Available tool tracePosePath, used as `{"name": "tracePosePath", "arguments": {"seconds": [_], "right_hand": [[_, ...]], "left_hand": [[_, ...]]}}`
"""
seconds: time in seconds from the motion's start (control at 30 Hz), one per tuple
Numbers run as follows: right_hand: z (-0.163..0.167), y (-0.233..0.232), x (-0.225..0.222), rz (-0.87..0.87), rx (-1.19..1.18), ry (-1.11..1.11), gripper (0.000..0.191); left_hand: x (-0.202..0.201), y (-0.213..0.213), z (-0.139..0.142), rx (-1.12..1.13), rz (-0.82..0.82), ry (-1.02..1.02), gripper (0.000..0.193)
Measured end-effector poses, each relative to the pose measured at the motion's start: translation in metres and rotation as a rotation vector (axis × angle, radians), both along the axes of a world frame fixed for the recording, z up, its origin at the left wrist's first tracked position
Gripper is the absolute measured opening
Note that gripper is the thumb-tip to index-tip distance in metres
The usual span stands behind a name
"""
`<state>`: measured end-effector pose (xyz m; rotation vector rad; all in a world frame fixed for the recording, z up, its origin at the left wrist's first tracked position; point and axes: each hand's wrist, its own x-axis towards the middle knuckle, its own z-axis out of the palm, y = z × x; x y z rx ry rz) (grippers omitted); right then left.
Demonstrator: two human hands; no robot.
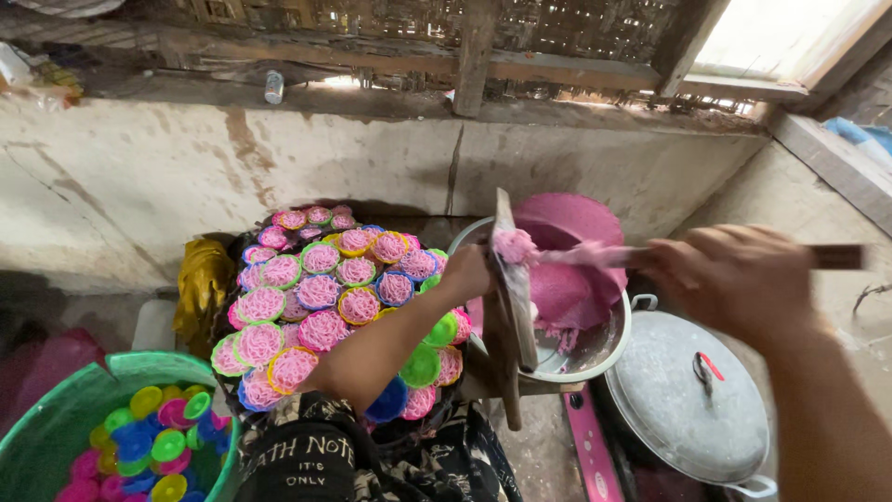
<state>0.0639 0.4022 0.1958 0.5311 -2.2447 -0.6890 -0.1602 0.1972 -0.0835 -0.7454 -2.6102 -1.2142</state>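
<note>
Right, my left hand (467, 271) grips the upright wooden board (506, 307) over the metal bowl (595, 349); my right hand (734, 274) clamps the stick (706, 256), scraping pink dough (516, 246). Tilt the board and dough could drop beside the bowl.

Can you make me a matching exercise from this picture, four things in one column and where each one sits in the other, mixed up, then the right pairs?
Things:
1. green tub
2. metal lid
3. pink dough
4. small can

Places:
A. on the ledge along the top of the wall
B. bottom left corner, with loose coloured plastic rings inside
C. heaped in the metal basin at the centre
D. on the pot at the bottom right

Pairs: 1-B, 2-D, 3-C, 4-A
</note>
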Motion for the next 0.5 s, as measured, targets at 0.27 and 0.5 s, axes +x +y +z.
{"name": "tracePosePath", "arguments": {"seconds": [0.27,0.5], "right_hand": [[-0.023,0.035,-0.007,-0.018,-0.080,-0.094,0.024],[-0.052,-0.008,-0.040,-0.041,0.037,-0.264,0.023]], "left_hand": [[0.038,0.005,0.039,0.015,-0.029,0.097,0.031],[0.063,0.012,0.061,-0.042,0.014,0.162,0.036]]}}
